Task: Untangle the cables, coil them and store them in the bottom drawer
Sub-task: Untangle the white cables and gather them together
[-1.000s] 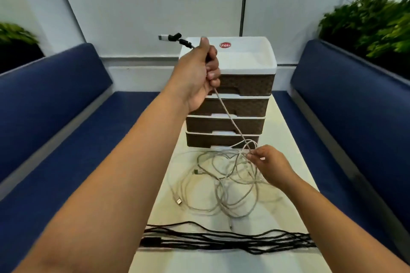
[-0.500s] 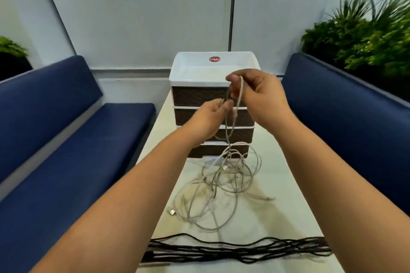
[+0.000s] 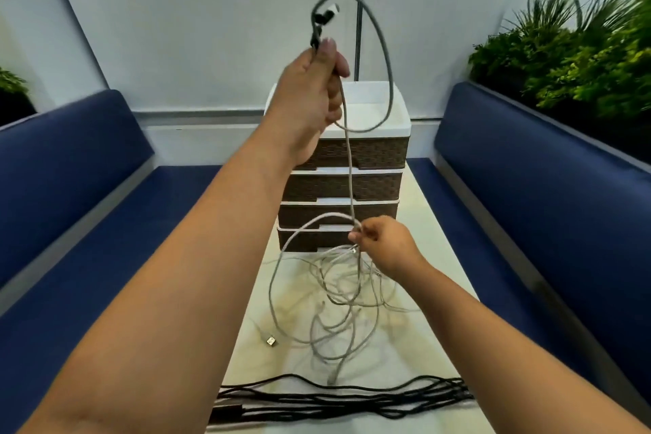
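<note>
With the left hand (image 3: 313, 95) gripping the grey cable (image 3: 382, 56) high above the drawer unit (image 3: 370, 151) and the right hand (image 3: 384, 243) pinching it before the bottom drawer (image 3: 310, 240) — feed slack slowly, keeping loops even.

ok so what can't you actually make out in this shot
- Head view: the grey cable runs into the tangle; overlapping loops hide its path.
- Black cables: the left forearm covers their left ends.
- Left hand: motion blur hides its fingers.
- Bottom drawer: the cables and right hand partly cover its front.
</note>
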`<state>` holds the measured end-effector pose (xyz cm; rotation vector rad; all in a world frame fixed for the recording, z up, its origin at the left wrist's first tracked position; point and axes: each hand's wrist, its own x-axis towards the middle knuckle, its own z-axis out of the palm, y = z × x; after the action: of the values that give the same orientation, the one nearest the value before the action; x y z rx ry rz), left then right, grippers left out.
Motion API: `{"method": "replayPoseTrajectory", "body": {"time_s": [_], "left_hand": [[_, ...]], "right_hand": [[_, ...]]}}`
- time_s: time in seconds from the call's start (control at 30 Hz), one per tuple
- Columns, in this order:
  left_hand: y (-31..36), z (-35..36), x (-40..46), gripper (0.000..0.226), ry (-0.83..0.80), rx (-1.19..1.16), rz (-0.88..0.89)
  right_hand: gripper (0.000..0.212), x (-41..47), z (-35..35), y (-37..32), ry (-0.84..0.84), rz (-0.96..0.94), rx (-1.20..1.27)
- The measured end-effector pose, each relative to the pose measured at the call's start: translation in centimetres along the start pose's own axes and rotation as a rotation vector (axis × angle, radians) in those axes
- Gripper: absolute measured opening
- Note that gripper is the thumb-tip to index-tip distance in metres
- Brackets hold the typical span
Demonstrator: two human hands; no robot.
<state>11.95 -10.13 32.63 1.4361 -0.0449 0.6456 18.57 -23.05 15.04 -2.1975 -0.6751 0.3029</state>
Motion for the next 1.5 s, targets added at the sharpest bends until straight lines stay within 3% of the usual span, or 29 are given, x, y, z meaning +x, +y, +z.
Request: {"method": "replayPoseTrajectory", "body": {"time_s": [0.07, 0.13, 0.27, 0.33, 0.53, 0.67, 0.77, 0.87, 1.1, 1.17, 1.3, 1.33, 1.4, 1.5], "left_hand": [[0.6, -0.5, 0.1, 0.034, 0.025, -0.042, 0.028], [0.6, -1.3, 0.2, 0.034, 0.049, -0.056, 0.034], [0.1, -3.3, 0.4, 0.037, 0.109, -0.117, 0.023], [0.3, -4.2, 0.3, 0.037, 0.13, -0.176, 0.039], [2.2, -4.8, 0.3, 0.036, 0.087, -0.277, 0.121], [1.8, -3.9, 0.6, 0.035, 0.004, -0.268, 0.062], [1.8, -3.5, 0.7, 0.036, -0.05, -0.317, 0.054], [2.3, -3.9, 0.8, 0.035, -0.054, -0.333, 0.076], [2.3, -6.9, 1.1, 0.035, 0.066, -0.322, 0.092], [1.5, -7.6, 1.1, 0.036, 0.106, -0.293, 0.088], [-1.3, -8.8, 0.2, 0.035, 0.147, -0.145, 0.008], [-2.1, -8.9, -0.2, 0.032, 0.145, -0.089, -0.049], [-4.0, -8.9, -1.1, 0.021, 0.114, 0.059, -0.177], [-7.4, -8.4, -2.8, 0.015, 0.002, 0.328, -0.305]], "right_hand": [[0.025, 0.8, -0.3, 0.3, 0.092, -0.025, -0.111], [0.031, 1.4, -1.0, 0.2, 0.049, -0.032, -0.152], [0.005, 1.8, -2.5, -0.1, 0.018, -0.08, 0.158], [0.005, 1.9, -2.9, 0.4, 0.005, -0.067, 0.286], [0.023, 1.8, -2.2, 0.1, -0.059, 0.015, -0.221], [0.039, 0.5, -1.3, -3.8, 0.008, -0.213, 0.159], [0.022, 0.0, 0.0, -6.5, -0.033, -0.248, 0.213], [0.01, 0.1, 1.5, -6.2, -0.031, -0.175, 0.161], [0.02, 1.2, 1.1, -2.9, 0.107, 0.05, -0.128], [0.023, 1.4, 0.3, -3.5, 0.153, 0.014, -0.192], [0.025, 1.5, -2.0, -6.4, 0.119, -0.002, 0.17], [0.026, 1.7, -2.5, -7.0, 0.142, 0.0, 0.116], [0.028, 1.8, -3.1, -8.0, 0.173, -0.008, 0.009], [0.034, 1.5, -3.6, -8.8, 0.068, -0.008, 0.244]]}}
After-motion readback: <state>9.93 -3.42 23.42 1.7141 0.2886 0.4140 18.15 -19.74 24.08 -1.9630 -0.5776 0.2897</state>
